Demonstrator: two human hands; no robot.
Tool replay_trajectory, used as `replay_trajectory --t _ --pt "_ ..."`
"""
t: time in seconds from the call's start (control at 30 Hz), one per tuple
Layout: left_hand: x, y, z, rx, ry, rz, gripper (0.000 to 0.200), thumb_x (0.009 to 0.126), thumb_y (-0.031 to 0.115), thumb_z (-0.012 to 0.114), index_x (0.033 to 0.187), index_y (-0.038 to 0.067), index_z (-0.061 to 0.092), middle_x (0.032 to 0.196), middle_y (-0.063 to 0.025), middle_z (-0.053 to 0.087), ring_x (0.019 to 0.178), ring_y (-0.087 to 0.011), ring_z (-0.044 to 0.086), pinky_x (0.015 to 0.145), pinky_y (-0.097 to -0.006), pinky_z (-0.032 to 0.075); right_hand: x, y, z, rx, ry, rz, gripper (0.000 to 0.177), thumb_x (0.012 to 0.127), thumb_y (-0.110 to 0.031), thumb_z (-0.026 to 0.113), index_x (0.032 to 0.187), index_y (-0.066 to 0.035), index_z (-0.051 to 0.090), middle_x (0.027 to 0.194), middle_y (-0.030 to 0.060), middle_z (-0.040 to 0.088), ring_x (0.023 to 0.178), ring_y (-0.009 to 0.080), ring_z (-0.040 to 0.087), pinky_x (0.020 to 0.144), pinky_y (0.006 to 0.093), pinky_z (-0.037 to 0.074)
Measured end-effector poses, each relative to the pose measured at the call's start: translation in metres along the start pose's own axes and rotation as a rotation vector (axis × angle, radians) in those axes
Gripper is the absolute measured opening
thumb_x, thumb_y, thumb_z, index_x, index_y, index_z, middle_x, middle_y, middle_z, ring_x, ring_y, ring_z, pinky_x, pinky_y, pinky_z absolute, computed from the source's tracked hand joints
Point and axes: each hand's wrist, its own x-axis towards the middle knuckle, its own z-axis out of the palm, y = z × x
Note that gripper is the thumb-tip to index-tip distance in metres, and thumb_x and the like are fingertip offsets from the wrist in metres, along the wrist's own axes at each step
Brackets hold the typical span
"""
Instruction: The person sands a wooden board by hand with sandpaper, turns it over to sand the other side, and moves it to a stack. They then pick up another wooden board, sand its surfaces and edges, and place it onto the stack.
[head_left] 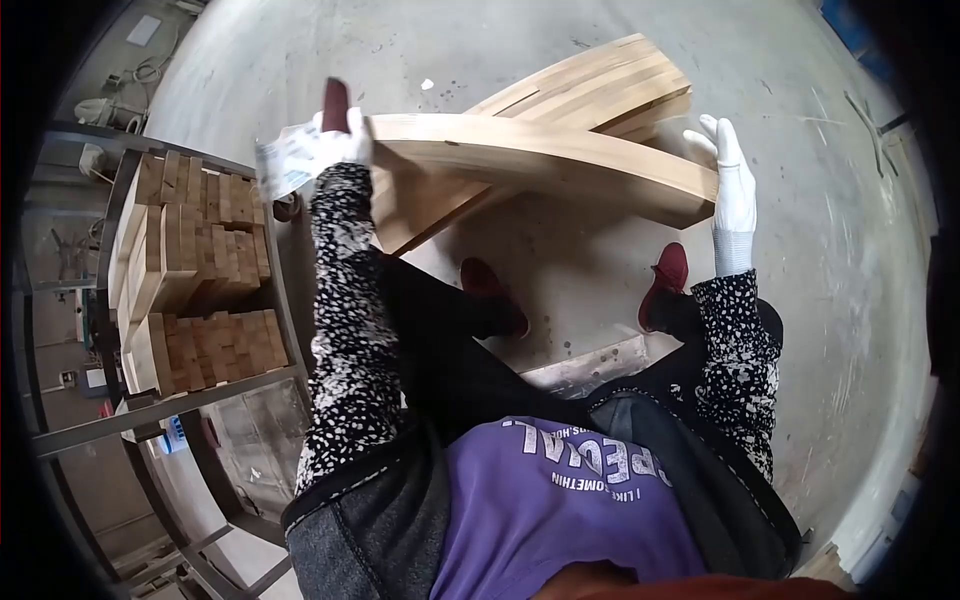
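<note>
A long wooden board [540,145] made of glued strips spans between my two gloved hands, over another wooden board [590,85] lying diagonally beneath it. At the board's left end is my left hand [342,143], closed, with a dark red flat piece [336,103] sticking up from it. Crumpled clear plastic [285,165] shows beside this hand. My right hand [735,185] presses against the right end, fingers stretched along it and the thumb side partly hidden. The left fingers are blurred.
Wooden blocks [215,255] are stacked on a metal-framed rack [170,408] at my left. My red shoes [668,270] stand on the concrete floor [810,330] below the boards. A dark metal stand [875,130] is at far right.
</note>
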Motion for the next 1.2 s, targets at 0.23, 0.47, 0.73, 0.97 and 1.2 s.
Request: replay_trajectory --t 0.23,0.47,0.73,0.97,1.2 --pt "0.033 -0.017 0.021 0.026 0.082 0.048 0.050 0.084 0.050 0.046 0.104 0.006 0.058 0.102 -0.0179 0.059 0.098 -0.0367 0.055 0.093 -0.0507 0.034 0.002 -0.004 0.005 -0.036 0.046 -0.045 0.046 0.094 -0.038 0.046 0.118 0.000 0.056 0.109 0.0135 0.062 0.099 0.0190 0.059 0.092 0.0286 0.041" --pt "-0.079 0.062 0.010 -0.064 0.107 0.734 0.053 0.090 0.042 0.043 0.136 0.016 0.039 0.137 -0.0123 0.041 0.129 -0.0423 0.028 0.107 -0.0589 0.008 0.002 -0.006 0.008 -0.043 0.070 0.149 0.050 0.092 -0.042 0.048 0.117 0.000 0.057 0.105 0.0140 0.064 0.100 0.0171 0.057 0.091 0.0282 0.041" --pt "0.093 -0.085 0.049 0.071 0.039 -0.046 0.066 0.085 0.060 0.042 0.131 0.012 0.045 0.125 -0.0170 0.052 0.126 -0.0354 0.036 0.107 -0.0492 0.020 -0.002 -0.004 0.005 -0.142 0.003 -0.027 0.042 0.092 -0.033 0.053 0.116 0.002 0.058 0.102 0.0128 0.065 0.094 0.0165 0.060 0.089 0.0279 0.042" --pt "0.099 -0.090 0.027 -0.283 0.155 0.181 0.058 0.083 0.062 0.043 0.128 0.024 0.048 0.131 -0.0146 0.046 0.110 -0.0382 0.042 0.094 -0.0580 0.023 0.000 -0.021 -0.003 0.044 0.011 0.026 0.045 0.094 -0.035 0.046 0.117 0.003 0.055 0.103 0.0133 0.064 0.096 0.0186 0.060 0.088 0.0296 0.044" --pt "0.072 -0.071 0.011 0.224 0.087 0.026 0.062 0.086 0.054 0.048 0.129 0.009 0.046 0.136 -0.0161 0.042 0.125 -0.0376 0.035 0.097 -0.0507 0.032 -0.001 -0.015 -0.008 0.273 0.051 -0.054 0.050 0.094 -0.038 0.046 0.120 0.004 0.053 0.111 0.0154 0.061 0.100 0.0191 0.058 0.094 0.0299 0.039"
